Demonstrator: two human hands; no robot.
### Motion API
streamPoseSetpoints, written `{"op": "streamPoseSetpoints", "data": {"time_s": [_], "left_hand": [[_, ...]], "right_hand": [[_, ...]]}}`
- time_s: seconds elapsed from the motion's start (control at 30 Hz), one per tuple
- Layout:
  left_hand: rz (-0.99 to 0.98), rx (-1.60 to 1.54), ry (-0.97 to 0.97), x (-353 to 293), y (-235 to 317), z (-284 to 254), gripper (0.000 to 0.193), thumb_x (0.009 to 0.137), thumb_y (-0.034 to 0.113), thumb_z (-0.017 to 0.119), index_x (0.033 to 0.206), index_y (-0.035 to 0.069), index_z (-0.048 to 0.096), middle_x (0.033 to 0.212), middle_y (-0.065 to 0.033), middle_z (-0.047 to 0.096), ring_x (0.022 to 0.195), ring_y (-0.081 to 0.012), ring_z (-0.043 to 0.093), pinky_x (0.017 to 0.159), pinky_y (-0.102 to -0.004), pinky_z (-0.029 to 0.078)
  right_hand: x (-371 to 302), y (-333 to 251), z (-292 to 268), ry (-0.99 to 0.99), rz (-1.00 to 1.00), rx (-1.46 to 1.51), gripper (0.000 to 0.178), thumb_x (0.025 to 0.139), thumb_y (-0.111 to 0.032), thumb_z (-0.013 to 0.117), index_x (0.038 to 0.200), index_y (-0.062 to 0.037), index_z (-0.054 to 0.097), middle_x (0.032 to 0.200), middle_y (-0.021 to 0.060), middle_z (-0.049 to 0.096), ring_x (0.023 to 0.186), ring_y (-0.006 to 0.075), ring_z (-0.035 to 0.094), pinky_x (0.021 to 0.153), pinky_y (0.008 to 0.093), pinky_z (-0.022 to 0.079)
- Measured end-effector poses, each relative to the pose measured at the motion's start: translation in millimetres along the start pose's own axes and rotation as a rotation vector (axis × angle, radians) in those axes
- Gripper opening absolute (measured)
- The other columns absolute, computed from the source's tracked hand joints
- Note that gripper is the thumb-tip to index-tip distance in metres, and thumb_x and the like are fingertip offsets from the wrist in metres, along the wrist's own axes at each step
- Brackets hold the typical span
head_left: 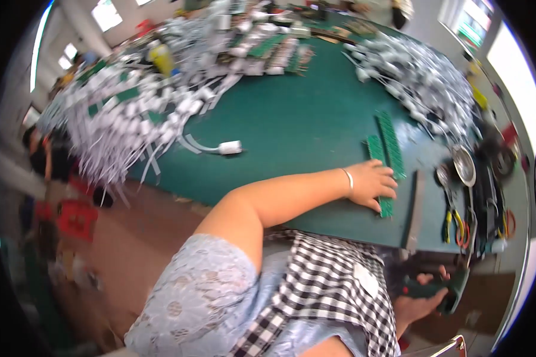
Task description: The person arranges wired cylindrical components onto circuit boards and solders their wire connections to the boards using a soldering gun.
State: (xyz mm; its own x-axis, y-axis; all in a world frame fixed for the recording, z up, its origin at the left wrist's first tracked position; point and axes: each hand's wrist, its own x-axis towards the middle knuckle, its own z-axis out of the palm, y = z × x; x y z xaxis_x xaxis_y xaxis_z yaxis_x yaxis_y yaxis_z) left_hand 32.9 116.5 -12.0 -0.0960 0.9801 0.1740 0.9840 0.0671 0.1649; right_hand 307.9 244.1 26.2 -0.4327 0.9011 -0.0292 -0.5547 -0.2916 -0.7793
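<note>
My left hand [372, 185] lies palm down near the front of the green table, fingers spread, on a narrow green circuit board strip [373, 149]. A second green strip [389, 143] lies right beside it, close to my fingertips. Low at the right, below the table edge, my right hand [420, 306] is closed around a dark green, pistol-shaped tool [454, 291]. The tool's exact kind is hard to make out. A flat metal bar [415, 211] lies on the table to the right of my left hand.
Heaps of white parts with strip-like leads stand at the left [125, 113] and far right [423, 77]. One white piece [230, 147] lies apart. Scissors [443, 178], yellow-handled pliers [452, 223] and a metal ladle [463, 163] sit at the right edge. A red crate [77, 219] stands on the floor.
</note>
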Motion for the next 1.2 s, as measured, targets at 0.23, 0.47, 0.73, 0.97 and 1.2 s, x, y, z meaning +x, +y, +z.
{"op": "streamPoseSetpoints", "data": {"time_s": [0.23, 0.47, 0.73, 0.97, 1.2], "left_hand": [[-0.174, 0.011, 0.114, -76.1, 6.3, -8.9, 0.059, 0.081, 0.05, 0.06, 0.131, 0.021, 0.049, 0.141, -0.0089, 0.041, 0.136, -0.0313, 0.028, 0.109, -0.0519, 0.022], [-1.036, 0.628, 0.622, -260.9, -80.1, -122.1, 0.067, 0.065, 0.036, 0.076, 0.123, 0.014, 0.052, 0.116, -0.0106, 0.054, 0.108, -0.0341, 0.052, 0.087, -0.0449, 0.045], [-1.856, 0.254, 0.176, -387.8, -113.2, -126.9, 0.086, 0.067, 0.055, 0.072, 0.138, 0.021, 0.038, 0.125, -0.0135, 0.054, 0.116, -0.0333, 0.05, 0.094, -0.0475, 0.039], [-1.253, 0.48, 0.394, -335.1, -43.2, -88.0, 0.039, 0.074, 0.021, 0.066, 0.111, 0.017, 0.056, 0.093, -0.0051, 0.06, 0.09, -0.0255, 0.056, 0.079, -0.0402, 0.04], [-0.873, 0.345, 0.342, -246.2, -57.0, -66.1, 0.039, 0.074, 0.016, 0.06, 0.113, 0.018, 0.055, 0.09, -0.0037, 0.054, 0.09, -0.0225, 0.055, 0.077, -0.0389, 0.038]], "right_hand": [[4.8, 12.0, 10.8, -0.059, -0.117, -0.206, 0.04, 0.096, -0.035, 0.041, 0.118, -0.0025, 0.048, 0.096, 0.0041, 0.054, 0.064, 0.0111, 0.046, 0.061, 0.0242, 0.04], [15.5, 18.3, 25.5, -0.187, -0.069, -0.249, 0.038, 0.096, -0.032, 0.041, 0.12, -0.003, 0.044, 0.114, 0.0058, 0.053, 0.064, 0.0102, 0.047, 0.06, 0.0245, 0.04], [17.5, 41.2, 62.7, -0.228, 0.006, -0.367, 0.035, 0.096, -0.033, 0.044, 0.119, -0.0072, 0.047, 0.114, 0.0063, 0.055, 0.062, 0.0098, 0.047, 0.058, 0.0245, 0.04], [25.7, 53.3, 103.9, -0.235, 0.031, -0.426, 0.035, 0.095, -0.032, 0.043, 0.115, -0.0032, 0.047, 0.111, 0.0089, 0.054, 0.063, 0.011, 0.05, 0.06, 0.0265, 0.042], [38.5, 60.3, 104.5, -0.36, 0.088, -0.434, 0.036, 0.095, -0.032, 0.043, 0.116, -0.0033, 0.047, 0.11, 0.0105, 0.056, 0.06, 0.011, 0.048, 0.059, 0.0256, 0.042]]}}
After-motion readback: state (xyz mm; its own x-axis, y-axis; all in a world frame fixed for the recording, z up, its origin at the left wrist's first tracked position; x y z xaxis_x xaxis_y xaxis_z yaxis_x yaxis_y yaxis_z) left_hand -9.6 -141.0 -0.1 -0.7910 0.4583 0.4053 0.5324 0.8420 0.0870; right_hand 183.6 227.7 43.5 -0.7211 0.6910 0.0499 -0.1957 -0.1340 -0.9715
